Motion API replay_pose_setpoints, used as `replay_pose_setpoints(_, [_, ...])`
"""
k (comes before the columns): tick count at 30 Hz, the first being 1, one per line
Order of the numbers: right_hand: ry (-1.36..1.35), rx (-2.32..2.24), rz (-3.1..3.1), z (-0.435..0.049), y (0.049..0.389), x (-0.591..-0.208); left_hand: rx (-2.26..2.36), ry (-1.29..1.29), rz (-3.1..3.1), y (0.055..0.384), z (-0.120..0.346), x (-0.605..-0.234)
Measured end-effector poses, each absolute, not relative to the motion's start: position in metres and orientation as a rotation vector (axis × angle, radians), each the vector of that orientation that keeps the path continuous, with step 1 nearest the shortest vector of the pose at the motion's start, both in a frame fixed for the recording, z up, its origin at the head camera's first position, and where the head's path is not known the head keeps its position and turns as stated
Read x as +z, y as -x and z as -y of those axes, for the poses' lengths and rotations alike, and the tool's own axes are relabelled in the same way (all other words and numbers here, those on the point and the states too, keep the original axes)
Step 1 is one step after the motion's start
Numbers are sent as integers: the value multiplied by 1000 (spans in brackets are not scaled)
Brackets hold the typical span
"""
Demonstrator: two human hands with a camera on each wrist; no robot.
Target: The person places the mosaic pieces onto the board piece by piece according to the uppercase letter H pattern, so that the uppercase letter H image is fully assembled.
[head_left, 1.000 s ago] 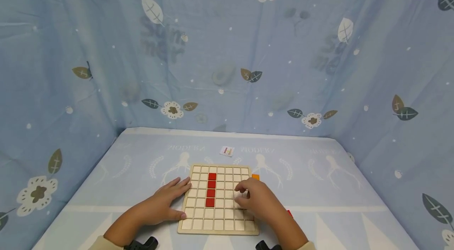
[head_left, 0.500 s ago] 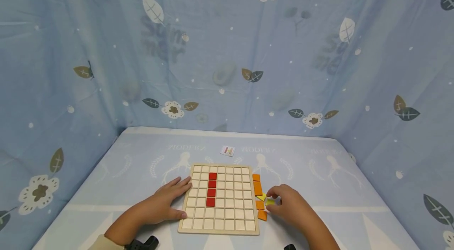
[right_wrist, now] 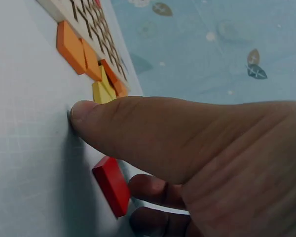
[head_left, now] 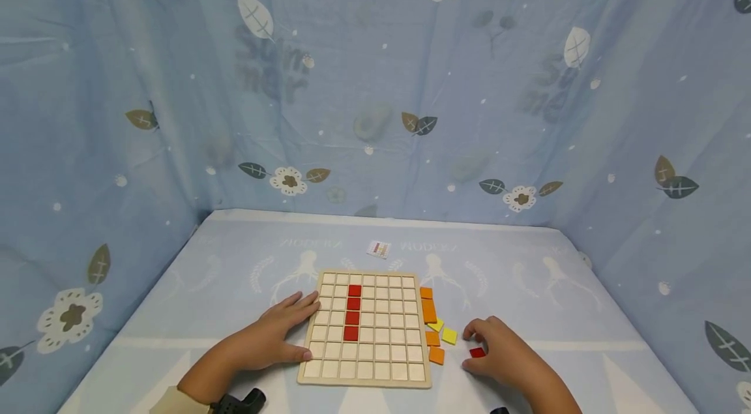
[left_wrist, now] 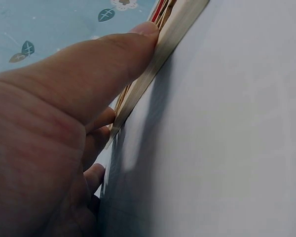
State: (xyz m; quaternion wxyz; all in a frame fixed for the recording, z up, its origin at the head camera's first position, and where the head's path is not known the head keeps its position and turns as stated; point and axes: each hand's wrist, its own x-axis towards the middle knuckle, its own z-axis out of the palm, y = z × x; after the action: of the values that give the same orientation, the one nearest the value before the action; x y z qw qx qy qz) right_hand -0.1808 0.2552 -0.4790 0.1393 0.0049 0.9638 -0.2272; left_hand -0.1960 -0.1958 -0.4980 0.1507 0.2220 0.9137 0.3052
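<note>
A wooden grid board [head_left: 382, 353] lies on the table, with a column of red square tiles [head_left: 352, 318] set in its cells. My left hand [head_left: 271, 338] rests on the board's left edge, fingers extended and thumb on the rim; the left wrist view shows the thumb [left_wrist: 113, 54] against that edge. Right of the board, my right hand [head_left: 500, 350] is over a loose red tile [head_left: 477, 353]. In the right wrist view this red tile [right_wrist: 113, 186] lies between the thumb [right_wrist: 133, 123] and the fingertips, the thumb apart from it. Whether a fingertip touches it I cannot tell.
Several orange tiles [head_left: 429, 311] lie along the board's right edge. Yellow tiles [head_left: 449, 336] sit beside them, between the board and my right hand. A small printed card [head_left: 379, 249] lies beyond the board. Patterned blue fabric [head_left: 375, 107] surrounds the table's back and sides.
My right hand has moved right, from over the board past the orange and yellow tiles to the loose red tile. The left hand stays on the board's edge.
</note>
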Motion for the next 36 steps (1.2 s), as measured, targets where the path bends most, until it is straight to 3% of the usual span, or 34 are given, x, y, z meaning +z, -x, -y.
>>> replay_pose_setpoints(36, [-29, -692, -2748, -267, 171, -479, 878, -628, -2630, 196, 194, -498])
